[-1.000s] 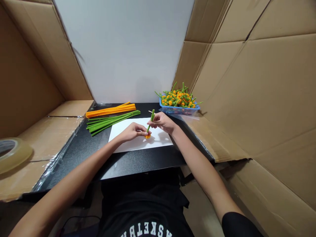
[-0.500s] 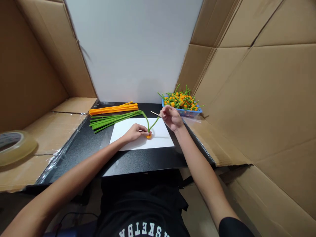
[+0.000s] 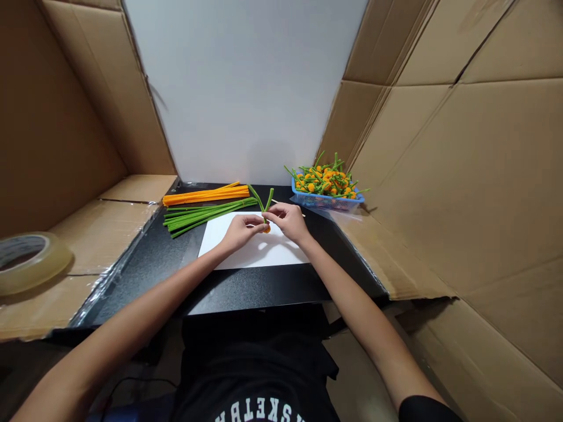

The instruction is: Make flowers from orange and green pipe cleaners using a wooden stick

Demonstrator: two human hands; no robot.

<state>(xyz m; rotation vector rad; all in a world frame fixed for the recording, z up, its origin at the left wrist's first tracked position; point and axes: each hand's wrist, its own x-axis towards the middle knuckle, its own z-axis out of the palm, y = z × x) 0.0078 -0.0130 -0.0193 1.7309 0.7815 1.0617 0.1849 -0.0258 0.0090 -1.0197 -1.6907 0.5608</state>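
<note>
Over the white paper [image 3: 237,258], my left hand [image 3: 241,231] pinches a small orange pipe-cleaner ball [image 3: 267,229], mostly covered by the fingertips. Two ends of a green pipe cleaner [image 3: 269,199] rise from the ball in a V. My right hand [image 3: 288,221] is closed, its thumb and finger pinching the green pipe cleaner just above the ball. A thin pale stick [image 3: 275,201] pokes out on both sides of the right hand and appears held in it; its middle is hidden.
Orange pipe cleaners [image 3: 206,194] and green pipe cleaners [image 3: 202,217] lie at the left back of the black table [image 3: 246,290]. A blue basket [image 3: 334,203] full of orange-and-green pieces stands back right. A tape roll [image 3: 53,266] rests left on cardboard.
My right hand has come down and left from beside the basket to the green pipe cleaner. The left hand has lifted the ball slightly, and the green ends stand closer together.
</note>
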